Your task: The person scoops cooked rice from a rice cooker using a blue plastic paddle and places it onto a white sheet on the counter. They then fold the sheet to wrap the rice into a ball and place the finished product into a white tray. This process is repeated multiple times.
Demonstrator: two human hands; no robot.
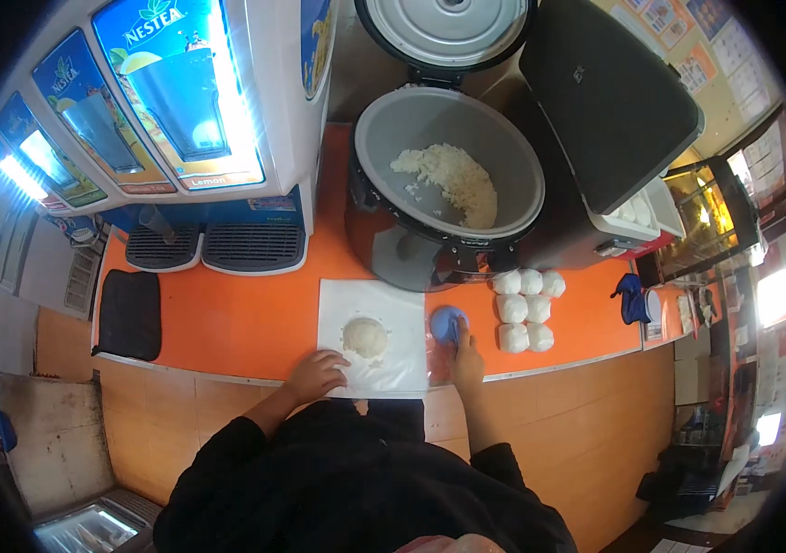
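Observation:
A flattened round mound of cooked rice [365, 337] sits on white wrapping paper [373, 301], with loose grains around it. My left hand [317, 377] rests its fingertips on the paper's left edge near the front, grasping nothing. To the right of the paper, my right hand [467, 358] grips the handle of a round blue plastic scoop or cup [447, 325], which is down at the counter over a patch of clear plastic. Several white wrapped bundles [526, 310] stand in rows to the right of that hand.
Behind the paper stands an open rice cooker [445, 180] with rice heaped along one side. A drink dispenser [213, 138] occupies the left rear of the orange counter [241, 304]. A black folded cloth [130, 314] lies far left. At right is a cooler box with its dark lid raised [607, 104].

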